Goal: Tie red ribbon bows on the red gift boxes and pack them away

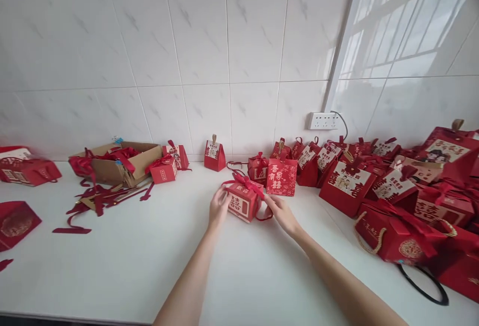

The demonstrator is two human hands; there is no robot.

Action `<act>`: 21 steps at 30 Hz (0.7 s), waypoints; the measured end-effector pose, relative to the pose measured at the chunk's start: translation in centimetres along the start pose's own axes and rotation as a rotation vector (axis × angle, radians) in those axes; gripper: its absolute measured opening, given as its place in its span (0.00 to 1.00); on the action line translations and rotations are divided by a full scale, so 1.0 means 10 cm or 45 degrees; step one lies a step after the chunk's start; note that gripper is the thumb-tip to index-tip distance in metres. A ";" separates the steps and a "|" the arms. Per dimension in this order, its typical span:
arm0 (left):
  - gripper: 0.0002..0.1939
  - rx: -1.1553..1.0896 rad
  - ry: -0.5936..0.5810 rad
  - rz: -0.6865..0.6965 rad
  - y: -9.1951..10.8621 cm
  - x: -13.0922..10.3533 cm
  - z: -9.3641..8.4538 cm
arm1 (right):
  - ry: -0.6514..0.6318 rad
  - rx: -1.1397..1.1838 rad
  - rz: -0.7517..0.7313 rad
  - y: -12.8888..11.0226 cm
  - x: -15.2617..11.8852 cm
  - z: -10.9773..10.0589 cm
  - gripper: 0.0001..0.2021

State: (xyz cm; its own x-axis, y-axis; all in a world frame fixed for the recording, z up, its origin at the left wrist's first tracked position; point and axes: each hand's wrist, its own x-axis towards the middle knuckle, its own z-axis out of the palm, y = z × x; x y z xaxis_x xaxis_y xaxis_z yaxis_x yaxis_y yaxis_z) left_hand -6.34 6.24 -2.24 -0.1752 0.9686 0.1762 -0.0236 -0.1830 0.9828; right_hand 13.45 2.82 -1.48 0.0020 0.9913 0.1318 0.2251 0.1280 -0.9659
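Observation:
A small red gift box (239,207) with a white double-happiness panel stands on the white table between my two hands. On its top is a red ribbon (245,182) tied in a bow, its tail looping down at the right side. My left hand (218,210) is closed against the left end of the box. My right hand (283,215) is at the right side, its fingertips pinched on the ribbon's end. Just behind the box stand a red patterned gift bag (281,177) and a small ribbon-tied box (258,167).
Many red gift boxes and bags (348,186) crowd the table's right side. A cardboard box (116,169) of ribbons is at the back left, with loose ribbon strips (99,201) before it. A black ring (426,286) lies front right. A power strip (324,121) is on the tiled wall.

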 end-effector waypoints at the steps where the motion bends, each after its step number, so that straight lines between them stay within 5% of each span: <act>1: 0.25 0.027 0.114 -0.007 -0.01 0.05 -0.03 | 0.011 -0.021 0.009 0.04 0.01 -0.01 0.26; 5: 0.21 0.101 0.333 -0.081 0.01 0.08 -0.08 | 0.112 0.068 -0.037 0.11 0.06 -0.05 0.25; 10: 0.26 0.001 -0.050 -0.145 0.04 -0.03 0.06 | -0.079 0.336 -0.055 -0.01 0.00 -0.08 0.28; 13: 0.27 -0.102 -0.109 -0.134 0.00 -0.02 0.09 | 0.055 0.330 -0.021 -0.09 -0.05 -0.16 0.34; 17: 0.24 -0.100 -0.181 -0.147 -0.02 -0.02 0.09 | 0.299 0.185 -0.031 -0.07 -0.01 -0.25 0.29; 21: 0.22 -0.079 -0.428 -0.067 -0.02 -0.09 0.15 | 0.249 0.255 -0.065 0.01 0.06 -0.27 0.26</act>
State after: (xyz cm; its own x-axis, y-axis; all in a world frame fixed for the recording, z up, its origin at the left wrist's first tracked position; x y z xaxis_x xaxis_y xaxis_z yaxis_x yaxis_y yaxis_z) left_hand -4.69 5.69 -2.53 0.1619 0.9762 0.1441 -0.0859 -0.1315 0.9876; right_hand 16.07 3.33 -0.87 0.1877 0.9609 0.2034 0.0330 0.2008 -0.9791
